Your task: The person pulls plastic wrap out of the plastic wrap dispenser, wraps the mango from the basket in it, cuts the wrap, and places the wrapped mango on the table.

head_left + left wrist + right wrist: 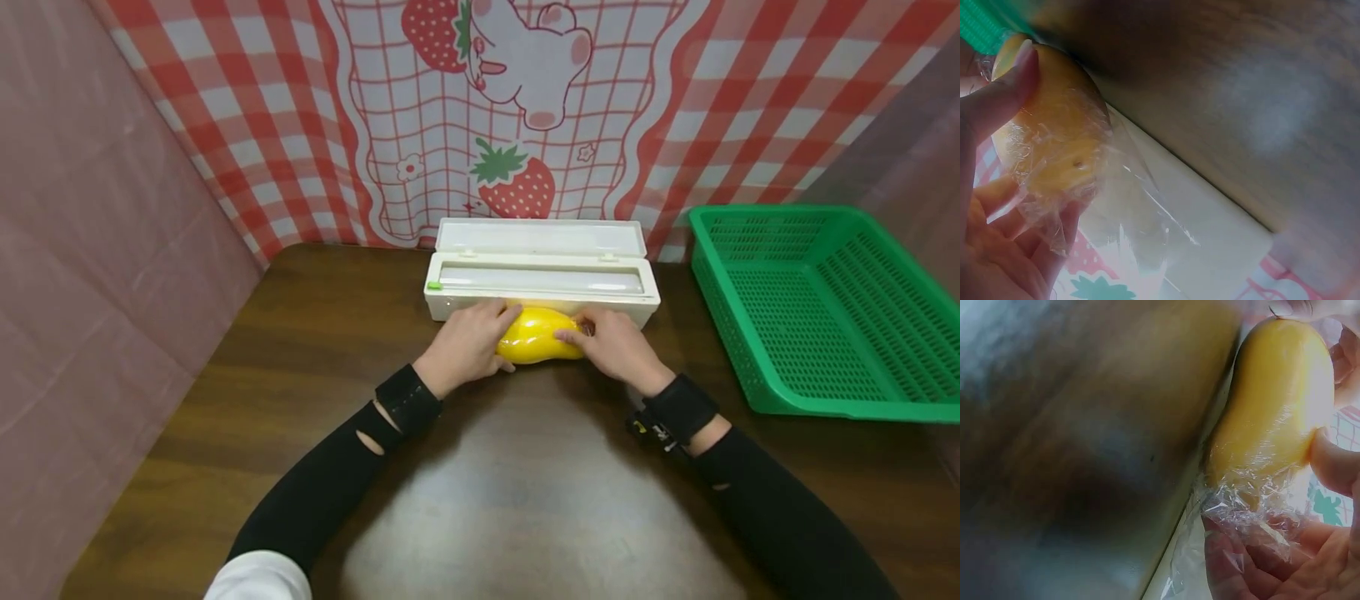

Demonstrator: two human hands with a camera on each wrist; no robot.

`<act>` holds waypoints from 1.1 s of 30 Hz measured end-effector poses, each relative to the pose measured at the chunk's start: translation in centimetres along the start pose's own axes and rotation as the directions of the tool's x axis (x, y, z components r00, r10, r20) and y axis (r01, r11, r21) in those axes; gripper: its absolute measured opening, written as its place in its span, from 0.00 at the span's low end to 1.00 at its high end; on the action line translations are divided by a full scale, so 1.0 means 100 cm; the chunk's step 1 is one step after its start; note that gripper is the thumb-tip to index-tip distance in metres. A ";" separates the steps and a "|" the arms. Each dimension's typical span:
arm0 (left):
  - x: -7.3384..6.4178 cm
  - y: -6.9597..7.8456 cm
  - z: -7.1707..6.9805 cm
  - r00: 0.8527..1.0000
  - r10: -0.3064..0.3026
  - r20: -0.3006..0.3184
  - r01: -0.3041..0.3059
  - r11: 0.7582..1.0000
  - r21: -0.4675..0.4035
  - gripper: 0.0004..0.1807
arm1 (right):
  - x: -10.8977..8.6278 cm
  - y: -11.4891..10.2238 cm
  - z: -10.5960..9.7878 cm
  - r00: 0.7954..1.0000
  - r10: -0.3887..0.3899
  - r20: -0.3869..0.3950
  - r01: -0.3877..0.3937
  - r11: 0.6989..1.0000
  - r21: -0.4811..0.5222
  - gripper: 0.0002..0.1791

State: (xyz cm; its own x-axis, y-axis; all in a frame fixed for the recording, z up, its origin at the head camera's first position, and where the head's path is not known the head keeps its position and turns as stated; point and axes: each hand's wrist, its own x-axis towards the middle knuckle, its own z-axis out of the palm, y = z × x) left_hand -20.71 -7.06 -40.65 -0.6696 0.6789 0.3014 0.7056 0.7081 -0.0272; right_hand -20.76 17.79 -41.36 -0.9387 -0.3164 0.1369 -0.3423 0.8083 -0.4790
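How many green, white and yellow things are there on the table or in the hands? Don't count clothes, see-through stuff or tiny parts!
Green: 1, the plastic mesh basket
White: 1, the long rectangular open-lidded box
Yellow: 1, the shiny rounded object
Total: 3

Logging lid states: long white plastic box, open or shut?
Open. The long white plastic box has its flat white lid swung back, exposing a pale cylindrical roll.

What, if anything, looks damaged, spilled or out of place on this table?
I see nothing spilled or damaged. The only untidy detail is the clear film, crumpled at both ends of the yellow mango-shaped item, whose middle looks smooth.
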 end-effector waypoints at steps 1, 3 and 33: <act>0.000 -0.001 0.000 1.000 0.000 0.005 0.000 1.000 -0.010 0.46 | 0.001 0.000 0.000 1.000 0.003 0.006 -0.003 1.000 -0.004 0.29; 0.000 -0.002 0.000 1.000 -0.003 0.018 0.004 1.000 -0.025 0.46 | 0.002 -0.001 -0.001 1.000 0.005 0.015 -0.005 1.000 -0.011 0.29; 0.001 -0.009 0.002 0.982 -0.120 0.147 0.140 0.981 -0.135 0.40 | 0.011 0.007 -0.003 0.993 0.048 0.110 -0.053 0.998 0.040 0.31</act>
State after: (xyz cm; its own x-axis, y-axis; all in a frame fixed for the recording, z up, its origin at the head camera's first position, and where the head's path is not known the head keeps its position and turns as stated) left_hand -21.47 -7.54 -40.77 -0.7759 0.6105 0.1591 0.6300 0.7631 0.1442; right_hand -22.05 18.16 -41.24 -0.9439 -0.3297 0.0175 -0.2902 0.8033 -0.5201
